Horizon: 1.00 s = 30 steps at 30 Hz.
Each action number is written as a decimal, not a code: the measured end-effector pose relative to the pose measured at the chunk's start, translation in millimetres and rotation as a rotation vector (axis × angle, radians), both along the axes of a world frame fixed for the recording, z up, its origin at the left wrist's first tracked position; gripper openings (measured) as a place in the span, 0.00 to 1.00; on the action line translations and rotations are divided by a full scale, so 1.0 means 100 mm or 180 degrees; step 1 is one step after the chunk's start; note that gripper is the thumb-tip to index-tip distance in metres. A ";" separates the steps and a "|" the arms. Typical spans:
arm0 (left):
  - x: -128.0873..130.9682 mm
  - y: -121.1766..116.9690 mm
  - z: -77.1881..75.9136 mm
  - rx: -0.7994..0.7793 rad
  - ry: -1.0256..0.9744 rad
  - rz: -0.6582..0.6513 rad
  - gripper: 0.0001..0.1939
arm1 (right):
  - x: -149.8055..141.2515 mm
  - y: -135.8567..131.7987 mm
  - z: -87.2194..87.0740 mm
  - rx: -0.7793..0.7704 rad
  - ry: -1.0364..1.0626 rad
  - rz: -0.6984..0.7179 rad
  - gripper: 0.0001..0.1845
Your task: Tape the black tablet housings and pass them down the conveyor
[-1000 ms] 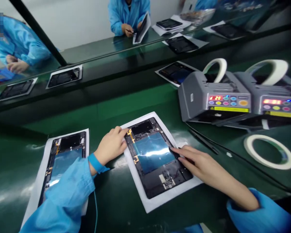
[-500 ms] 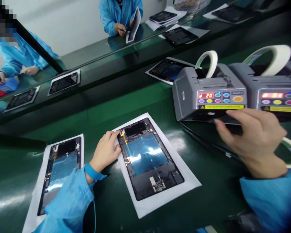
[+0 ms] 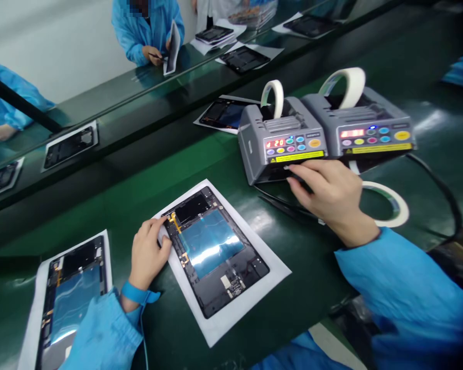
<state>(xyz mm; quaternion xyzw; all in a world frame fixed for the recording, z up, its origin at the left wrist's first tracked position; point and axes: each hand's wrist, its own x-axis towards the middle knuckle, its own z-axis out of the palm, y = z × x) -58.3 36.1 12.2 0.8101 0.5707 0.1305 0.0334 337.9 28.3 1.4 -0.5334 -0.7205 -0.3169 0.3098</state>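
Observation:
An opened tablet with a shiny blue battery film lies on a white sheet. My left hand, wearing a blue wrist strap, rests at the tablet's upper left edge. Its forefinger touches the corner near an orange flex cable, thumb apart from it. My right hand reaches to the front of the left tape dispenser. A small whitish tape end shows at the outlet, by my forefinger tip. My thumb is a little below, with a gap between them.
Right of that dispenser stands a second tape dispenser. A loose tape roll and black cables lie nearby. Another opened tablet is at left. Across the raised ledge, a co-worker in blue handles a tablet; several more tablets lie there.
The view has swung right, so things sit further left. My right hand has moved closer to the dispenser's outlet, its forefinger now at the tape end. My left hand stays on the tablet's corner.

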 end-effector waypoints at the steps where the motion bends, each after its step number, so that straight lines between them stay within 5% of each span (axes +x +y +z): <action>1: -0.01 0.01 0.00 0.0028 -0.0003 -0.0015 0.23 | 0.00 0.00 0.00 -0.0044 0.0009 -0.0010 0.12; 8: -0.03 0.08 -0.02 0.0071 0.0049 -0.0026 0.21 | 0.02 0.03 0.00 -0.0311 0.0075 0.0048 0.06; 12: -0.01 0.09 0.01 -0.0020 0.0067 -0.0001 0.19 | 0.05 0.02 -0.01 -0.0407 0.0235 0.0042 0.12; 30: 0.04 0.06 0.02 -0.0019 0.0034 0.0068 0.20 | 0.06 0.12 -0.05 -0.0219 -0.0132 -0.0381 0.08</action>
